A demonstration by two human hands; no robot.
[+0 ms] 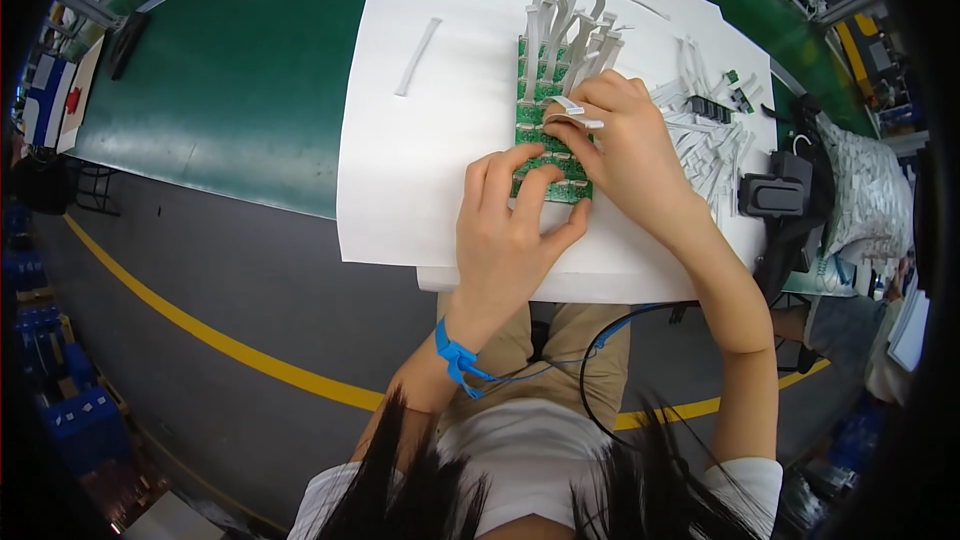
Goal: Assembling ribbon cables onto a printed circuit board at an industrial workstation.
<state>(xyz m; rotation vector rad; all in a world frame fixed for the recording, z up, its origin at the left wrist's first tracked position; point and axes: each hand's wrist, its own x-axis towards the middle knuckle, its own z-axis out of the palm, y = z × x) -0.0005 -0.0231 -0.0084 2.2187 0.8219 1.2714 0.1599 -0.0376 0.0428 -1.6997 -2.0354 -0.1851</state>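
Note:
A green circuit board panel [570, 190] lies on white paper in front of me, its long side running away from me. Several white flat ribbon cables [557, 25] stand up from its far part. My left hand [508, 195] holds the near part of the panel, with bent fingertips on its face and the thumb at its near right corner. Over the middle of the panel, my right hand [625, 140] pinches a white flat ribbon cable [572, 118] between thumb and fingers. Whether this cable's lower end sits in a connector is hidden by the fingers.
One loose ribbon cable [418, 57] lies left of the panel. A pile of loose cables [710, 155] with black connector strips [711, 109] is at right, beside a black device [770, 195]. A blue wrist strap [457, 358] with a cord circles my left wrist. A clear bag [870, 190] stands far right.

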